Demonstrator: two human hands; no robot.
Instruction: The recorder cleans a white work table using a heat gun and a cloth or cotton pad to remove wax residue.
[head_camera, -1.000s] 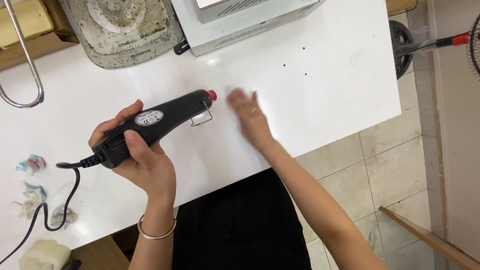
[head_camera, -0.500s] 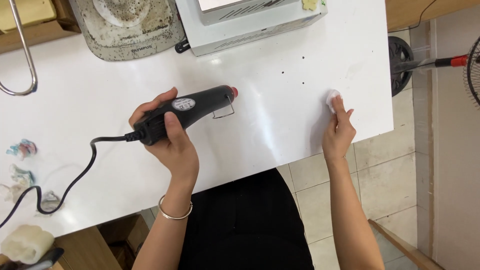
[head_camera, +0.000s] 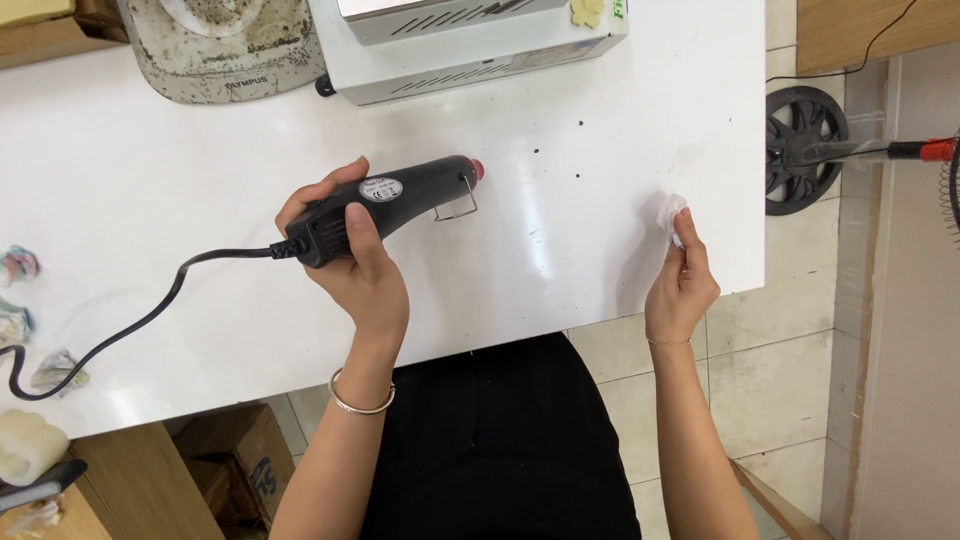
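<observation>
At the far left edge of the white table (head_camera: 150, 200) lie a few small crumpled, coloured scraps (head_camera: 18, 265), and a black cord (head_camera: 130, 325) runs across the tabletop from there to the rear of a black heat gun (head_camera: 385, 205). The left hand (head_camera: 350, 265) is closed around the body of the heat gun, fingers wrapped over the top and thumb along the near side, holding it just above the table with its red-tipped nozzle pointing right and a thin wire stand hanging below the front. A metal bangle (head_camera: 362, 400) circles that wrist. Behind, at the table's far edge, stand a grimy grey base (head_camera: 215, 55) and a white machine housing (head_camera: 480, 45). Near the table's right edge, the right hand (head_camera: 682, 285) pinches a small white piece (head_camera: 672, 215) between its fingertips, against the surface. On the tiled floor beyond lies a fan stand (head_camera: 805, 150).
</observation>
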